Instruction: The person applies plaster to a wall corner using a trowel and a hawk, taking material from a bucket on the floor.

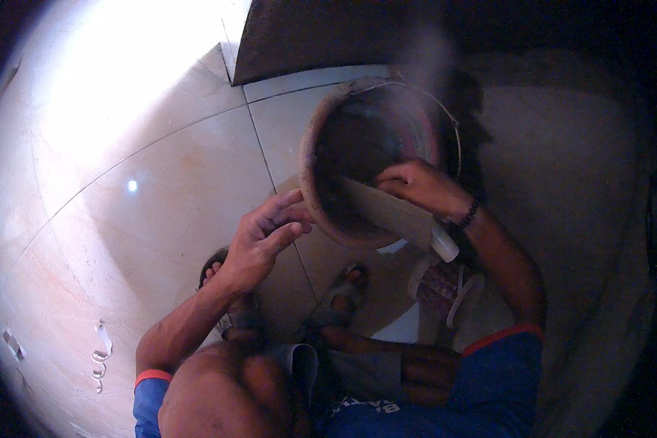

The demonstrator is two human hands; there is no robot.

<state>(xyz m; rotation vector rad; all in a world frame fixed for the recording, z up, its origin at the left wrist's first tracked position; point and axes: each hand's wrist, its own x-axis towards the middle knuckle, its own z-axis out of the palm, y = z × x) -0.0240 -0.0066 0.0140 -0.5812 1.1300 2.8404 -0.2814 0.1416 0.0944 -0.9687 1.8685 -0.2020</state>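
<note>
A round bucket (310,153) with a dusty rim, dark inside and a thin wire handle, is at the centre right. A flat greyish-brown tool (405,217) with a white cylindrical end slants across its mouth. My right hand (423,188) reaches into the bucket over this tool with curled fingers; what they hold, if anything, is hidden. My left hand (270,237) is open at the bucket's left side, fingertips at or touching the rim. A pale haze hangs over the bucket.
Below the bucket is a small purple-patterned container (434,288) with a white handle or ring. My sandalled feet (350,285) stand on pale tiles (175,182). A dark raised surface (314,33) borders the floor at the top. Small white scraps (102,343) lie at lower left.
</note>
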